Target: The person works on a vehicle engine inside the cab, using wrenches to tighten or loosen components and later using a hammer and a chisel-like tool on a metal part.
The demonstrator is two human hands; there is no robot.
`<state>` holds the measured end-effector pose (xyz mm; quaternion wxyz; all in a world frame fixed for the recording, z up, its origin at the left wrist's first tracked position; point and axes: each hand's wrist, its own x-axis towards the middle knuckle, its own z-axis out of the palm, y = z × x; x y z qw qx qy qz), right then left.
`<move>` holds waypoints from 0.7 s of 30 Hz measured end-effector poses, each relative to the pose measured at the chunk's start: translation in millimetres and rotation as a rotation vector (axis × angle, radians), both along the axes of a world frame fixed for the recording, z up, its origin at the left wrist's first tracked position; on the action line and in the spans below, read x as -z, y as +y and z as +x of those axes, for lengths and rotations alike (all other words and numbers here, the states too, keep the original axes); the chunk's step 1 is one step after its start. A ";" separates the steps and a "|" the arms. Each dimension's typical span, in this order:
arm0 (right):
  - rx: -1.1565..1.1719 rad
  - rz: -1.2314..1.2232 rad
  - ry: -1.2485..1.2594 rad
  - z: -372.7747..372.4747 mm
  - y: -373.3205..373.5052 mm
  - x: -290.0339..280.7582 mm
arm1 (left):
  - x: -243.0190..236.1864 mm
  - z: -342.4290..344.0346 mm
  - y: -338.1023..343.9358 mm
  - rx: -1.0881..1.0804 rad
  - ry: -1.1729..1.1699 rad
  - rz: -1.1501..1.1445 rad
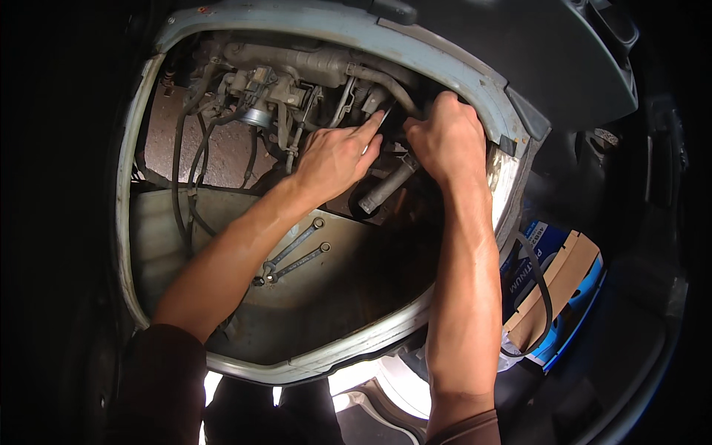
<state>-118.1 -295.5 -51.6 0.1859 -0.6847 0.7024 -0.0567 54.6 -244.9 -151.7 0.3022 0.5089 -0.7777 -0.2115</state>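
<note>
I look down into a car's open engine bay (222, 356). My left hand (337, 157) reaches deep among the engine parts, its index finger stretched toward a thin metal tool or rod (384, 117) near a rubber hose (386, 83). My right hand (443, 139) is closed around something dark just under the bay's pale-blue rim (475, 89); what it grips is hidden by the fingers. Below both hands a grey metal pipe (387, 185) sticks out at a slant.
Two combination wrenches (297, 252) lie crossed on a flat tan panel under my left forearm. Hoses and cables (185, 170) hang at the left. A blue and tan cardboard box (552, 285) sits outside the bay at the right, a black cable (545, 297) looping over it.
</note>
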 end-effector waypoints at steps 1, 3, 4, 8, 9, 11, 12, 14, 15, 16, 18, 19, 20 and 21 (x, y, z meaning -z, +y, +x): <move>0.004 0.011 0.001 -0.1 0.0 0.0 | -0.9 0.0 0.8 -0.006 -0.023 0.036; 0.001 0.013 0.005 0.4 -0.8 -0.2 | -3.6 0.5 2.8 -0.016 -0.054 0.056; 0.007 0.014 0.014 1.0 -0.9 -0.5 | -5.3 1.1 3.6 0.003 -0.062 0.060; 0.014 0.015 0.010 2.6 -0.8 -1.7 | -12.5 1.8 2.4 0.024 -0.060 0.033; 0.017 0.014 0.018 2.3 -1.6 -1.8 | -13.4 0.7 1.3 0.022 -0.049 0.017; 0.025 0.022 0.018 3.0 -1.7 -1.6 | -15.2 -1.8 0.3 0.040 -0.075 0.054; 0.023 0.020 0.018 3.1 -2.1 -1.7 | -16.1 -3.9 0.2 0.034 -0.050 0.010; 0.005 0.013 0.028 3.2 -1.4 -1.7 | -19.2 -8.3 1.3 0.097 -0.173 0.058; 0.005 0.020 0.025 3.4 -0.8 -1.5 | -22.0 -10.2 1.4 0.112 -0.183 0.103; 0.014 0.033 0.029 3.1 -0.8 -1.1 | -25.5 -12.4 1.4 0.132 -0.196 0.100; 0.011 0.006 0.030 2.6 -0.5 -0.1 | -36.8 -15.6 -2.2 0.097 -0.091 0.180; 0.015 0.015 0.036 2.6 -0.4 0.6 | -44.2 -17.1 -5.5 0.086 -0.079 0.151; 0.019 0.021 0.027 2.2 -1.1 1.2 | -52.7 -17.5 -11.1 0.023 0.009 0.170; 0.014 0.013 0.017 1.7 -2.1 1.5 | -62.0 -18.4 -15.5 -0.041 0.100 0.189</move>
